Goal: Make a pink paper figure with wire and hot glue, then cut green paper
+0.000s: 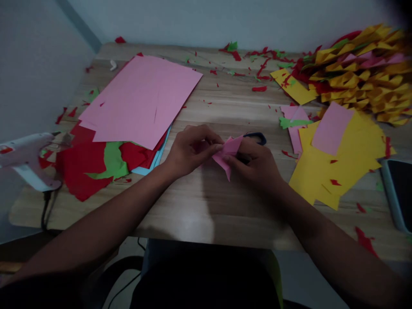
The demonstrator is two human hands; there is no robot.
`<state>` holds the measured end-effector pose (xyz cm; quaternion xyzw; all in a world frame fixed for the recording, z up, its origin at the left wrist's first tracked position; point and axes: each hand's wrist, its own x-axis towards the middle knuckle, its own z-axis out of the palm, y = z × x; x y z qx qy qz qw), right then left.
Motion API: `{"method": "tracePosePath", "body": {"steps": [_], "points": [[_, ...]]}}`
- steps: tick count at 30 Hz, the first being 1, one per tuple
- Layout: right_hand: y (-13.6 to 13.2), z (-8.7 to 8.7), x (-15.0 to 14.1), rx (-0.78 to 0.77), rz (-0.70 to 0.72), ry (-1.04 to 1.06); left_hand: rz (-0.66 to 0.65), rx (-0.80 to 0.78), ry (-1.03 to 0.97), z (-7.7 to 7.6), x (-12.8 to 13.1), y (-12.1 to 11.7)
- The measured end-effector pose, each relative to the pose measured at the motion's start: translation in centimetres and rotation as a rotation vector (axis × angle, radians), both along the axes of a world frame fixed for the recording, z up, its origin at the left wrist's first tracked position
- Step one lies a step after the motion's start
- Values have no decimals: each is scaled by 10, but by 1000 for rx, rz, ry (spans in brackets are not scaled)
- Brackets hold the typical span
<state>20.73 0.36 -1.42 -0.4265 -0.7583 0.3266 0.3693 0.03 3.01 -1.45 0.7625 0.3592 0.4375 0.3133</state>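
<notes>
A small folded piece of pink paper is held above the middle of the table, between both hands. My left hand pinches its left edge between thumb and fingers. On the other side, my right hand grips the paper with the thumb in front and the fingers behind. Pointed corners of the paper stick up to the right and down. Just behind my right hand lies a pair of scissors, of which only a dark blue handle loop shows; the rest is hidden.
Pink sheets lie at left over red paper and a green scrap. A white glue gun stands at far left. Yellow sheets, a phone and a yellow folded-paper piece occupy the right. Scraps litter the table.
</notes>
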Motion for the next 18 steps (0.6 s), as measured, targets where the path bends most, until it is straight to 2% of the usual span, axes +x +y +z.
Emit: {"method": "tracePosePath", "body": {"steps": [4,8,13,18], "points": [[0,3,-1,-39,-53,36,25,7,-27,-1,0,-2],[-2,5,-1,-37,-131,31,-11,108,5,-1,-1,-2],[-4,3,-2,0,-5,-19,74,238,157,0,-2,0],[-5,1,-2,33,-48,-89,55,299,157,0,-2,0]]}}
